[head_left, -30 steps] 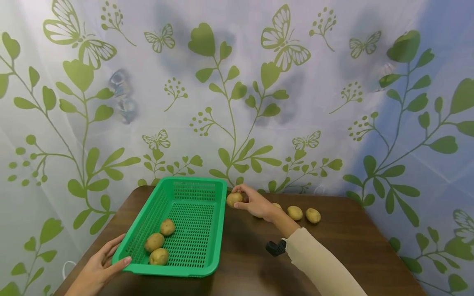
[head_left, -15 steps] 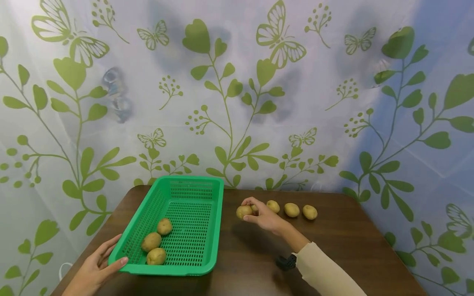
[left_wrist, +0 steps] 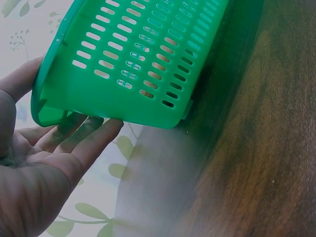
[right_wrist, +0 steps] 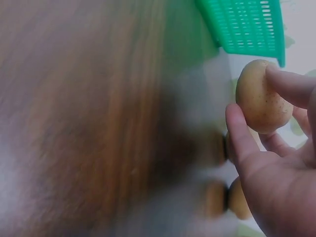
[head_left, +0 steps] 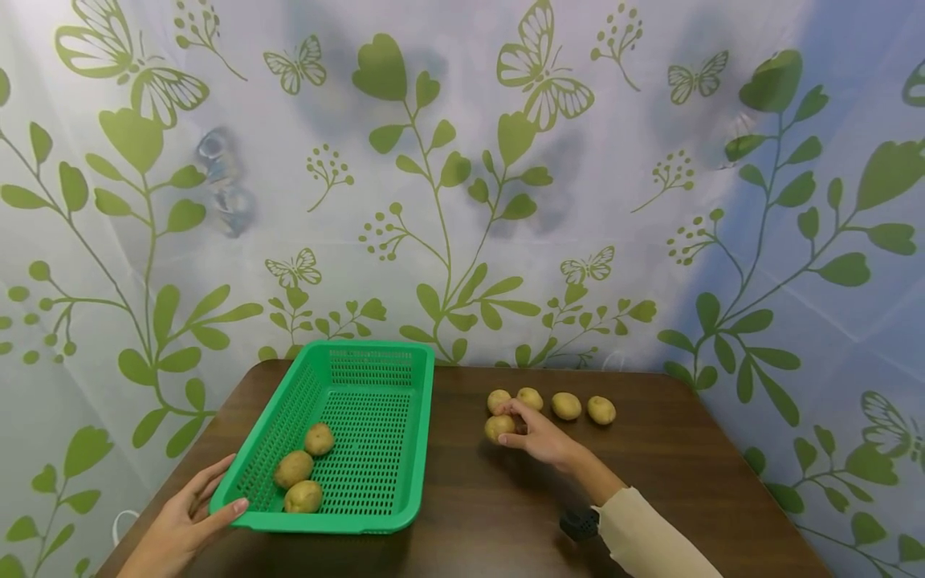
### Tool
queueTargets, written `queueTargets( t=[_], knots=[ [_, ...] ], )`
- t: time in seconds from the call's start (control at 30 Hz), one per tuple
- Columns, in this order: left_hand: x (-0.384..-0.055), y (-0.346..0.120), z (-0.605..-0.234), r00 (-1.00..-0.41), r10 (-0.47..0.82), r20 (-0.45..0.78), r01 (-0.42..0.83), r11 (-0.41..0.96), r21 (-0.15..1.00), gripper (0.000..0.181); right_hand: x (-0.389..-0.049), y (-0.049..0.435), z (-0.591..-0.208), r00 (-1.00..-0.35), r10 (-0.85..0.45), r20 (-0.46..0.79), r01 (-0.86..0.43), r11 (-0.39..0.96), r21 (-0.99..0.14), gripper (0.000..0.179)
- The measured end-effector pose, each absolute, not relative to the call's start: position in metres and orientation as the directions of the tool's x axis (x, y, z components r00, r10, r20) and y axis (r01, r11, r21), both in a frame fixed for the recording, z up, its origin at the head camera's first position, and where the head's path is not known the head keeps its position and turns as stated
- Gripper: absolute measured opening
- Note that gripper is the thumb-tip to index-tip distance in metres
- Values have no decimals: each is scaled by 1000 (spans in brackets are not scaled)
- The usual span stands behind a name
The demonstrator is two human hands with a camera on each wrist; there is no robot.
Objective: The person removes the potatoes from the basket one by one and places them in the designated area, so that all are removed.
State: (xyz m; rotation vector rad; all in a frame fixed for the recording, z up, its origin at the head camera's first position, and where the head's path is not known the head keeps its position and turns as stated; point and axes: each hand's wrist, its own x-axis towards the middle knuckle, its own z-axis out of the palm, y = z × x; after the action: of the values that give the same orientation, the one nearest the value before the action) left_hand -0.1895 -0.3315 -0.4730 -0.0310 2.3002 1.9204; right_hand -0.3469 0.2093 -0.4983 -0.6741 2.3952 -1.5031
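A green perforated plastic basket (head_left: 421, 482) stands on the left part of the table, with three potatoes (head_left: 303, 497) inside near its left side. My left hand (head_left: 181, 520) grips its near left corner, thumb over the rim and fingers against the outer wall; the left wrist view shows those fingertips (left_wrist: 116, 127) under the rim. To the right of the basket, my right hand (head_left: 542, 437) pinches a yellow-brown potato (right_wrist: 261, 98) between thumb and fingers. Just behind it, several more potatoes (head_left: 566, 406) lie in a row, the leftmost partly covered by the hand and held potato.
The dark wooden table (head_left: 650, 457) ends at the back against a hanging sheet (head_left: 462, 201) printed with green leaves and butterflies. A black device (head_left: 580, 524) sits at the right wrist. A white cable (head_left: 123, 522) shows past the left table edge.
My right hand has moved right and nearer to me with the potato, away from the basket's right rim and in front of the row. The left hand keeps its grip on the basket.
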Motion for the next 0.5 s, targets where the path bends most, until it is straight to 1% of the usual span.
queueTargets(
  t=[0.2, 0.37, 0.5],
  knots=[
    [-190, -332, -474, -990, 76, -115, -98, 194, 976, 78, -346, 214, -509, -862, -506, 18, -259, 410, -874, 32],
    [-190, -331, -473, -992, 76, -98, -80, 207, 975, 76, -347, 215, -510, -856, -518, 0, -266, 440, -858, 30],
    [-190, -331, -472, -991, 79, -109, -91, 199, 976, 76, -349, 216, -508, -845, -535, 5, -285, 443, -850, 29]
  ],
)
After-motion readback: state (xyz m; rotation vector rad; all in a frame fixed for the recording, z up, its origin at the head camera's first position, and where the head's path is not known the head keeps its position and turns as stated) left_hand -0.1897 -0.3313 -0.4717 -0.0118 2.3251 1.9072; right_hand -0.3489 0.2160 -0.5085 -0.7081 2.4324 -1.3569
